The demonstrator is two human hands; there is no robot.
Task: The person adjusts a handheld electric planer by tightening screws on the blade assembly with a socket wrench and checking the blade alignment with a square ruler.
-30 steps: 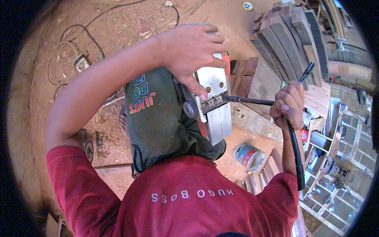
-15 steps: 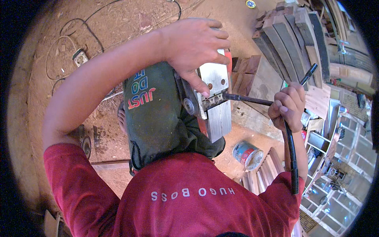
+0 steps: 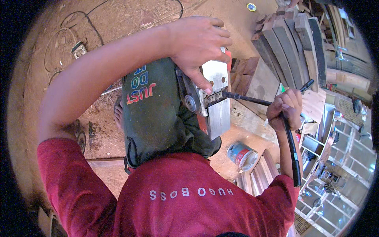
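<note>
An electric hand planer (image 3: 215,71) rests on my lap, its silver sole turned up and its cutter block showing in the slot across the middle. My left hand (image 3: 197,41) is closed over its far end, with the thumb pressed beside the slot. In my right hand (image 3: 285,107) is a black three-armed socket wrench (image 3: 251,98), gripped where its arms meet. One arm reaches left to the cutter block, its tip at a bolt there. Another arm hangs down along my right forearm, and the third sticks out above my fist.
Beyond my right hand stands a stack of curved timber pieces (image 3: 282,47). A paint bucket (image 3: 242,156) sits on the floor beside wooden slats (image 3: 258,173). At the far left lie a power socket (image 3: 79,49) and loose cables. White window-like frames (image 3: 347,158) are at right.
The wrench has turned slightly in my right hand, its upper arm tipping lower. My left hand keeps its hold on the planer. The whole view has shifted a little.
</note>
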